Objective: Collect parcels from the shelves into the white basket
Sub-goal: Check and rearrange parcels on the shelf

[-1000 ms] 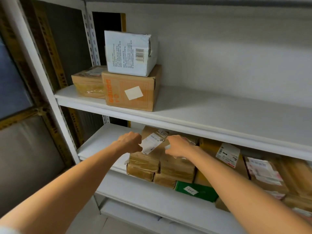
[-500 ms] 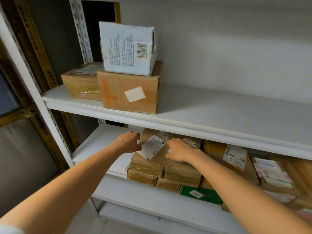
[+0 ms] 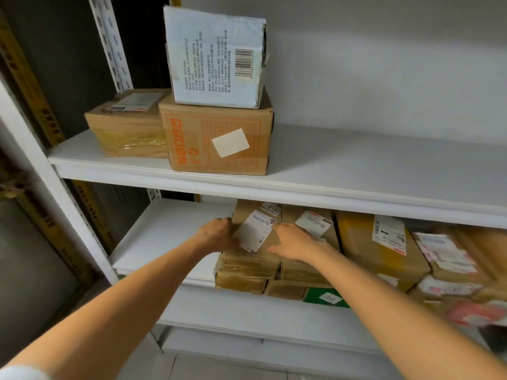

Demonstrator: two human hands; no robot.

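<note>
On the middle shelf (image 3: 164,237), at the centre of the frame, the left hand (image 3: 216,234) is gripping the left edge of a labelled cardboard parcel (image 3: 255,231) lying atop a stack of parcels (image 3: 247,270). The right hand (image 3: 295,244) is resting on its right side; whether it is clamping, I cannot tell.

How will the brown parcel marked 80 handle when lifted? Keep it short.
Probably stiff: the parcel is a square-edged cardboard box. Likely light, being small between the left hand and right hand. Dragging may shift the stacked parcels beneath.
</note>
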